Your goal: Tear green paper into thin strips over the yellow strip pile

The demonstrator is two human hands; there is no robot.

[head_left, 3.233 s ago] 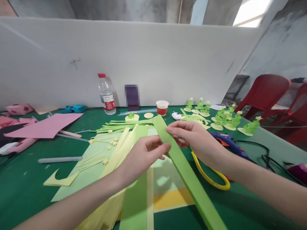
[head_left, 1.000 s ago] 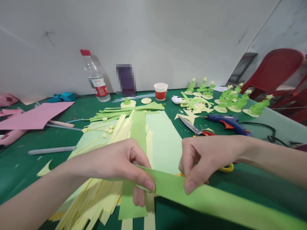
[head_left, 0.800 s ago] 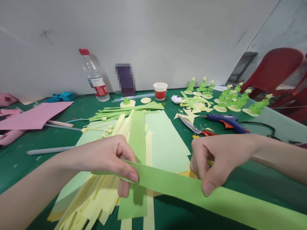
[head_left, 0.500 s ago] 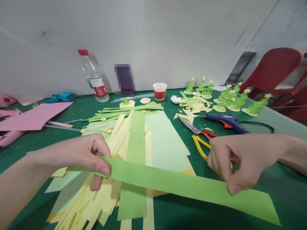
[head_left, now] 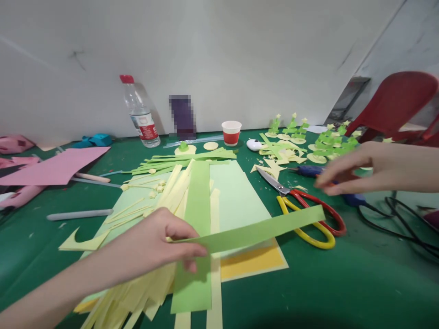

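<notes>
Green paper strip (head_left: 267, 229) runs across the middle of the view, pinched toward its left end between the thumb and fingers of the left hand (head_left: 168, 242). Its long edges slope up to the right, and its free, cut end shows in front of the handles of the scissors (head_left: 283, 188); whether the two touch, I cannot tell. A wider green piece (head_left: 198, 196) lies crosswise under it, with a pale green sheet (head_left: 236, 196) beside it and an orange sheet (head_left: 254, 262) sticking out past the near edge.

The right hand (head_left: 370, 169) is raised apart from the strip, thumb and fingers curved with a gap between them, in front of the blue glue gun (head_left: 308, 171); contact there cannot be told.

At the near right, green tabletop (head_left: 343, 288) stretches from the orange corner to the bottom of the view, leaving room to swing. Left is tighter: pale yellow strips (head_left: 147, 283) fan out beneath the wrist. Beyond, a cup (head_left: 231, 137) and a bottle (head_left: 140, 119) stand before the white panel (head_left: 206, 55) closing off the far edge.
</notes>
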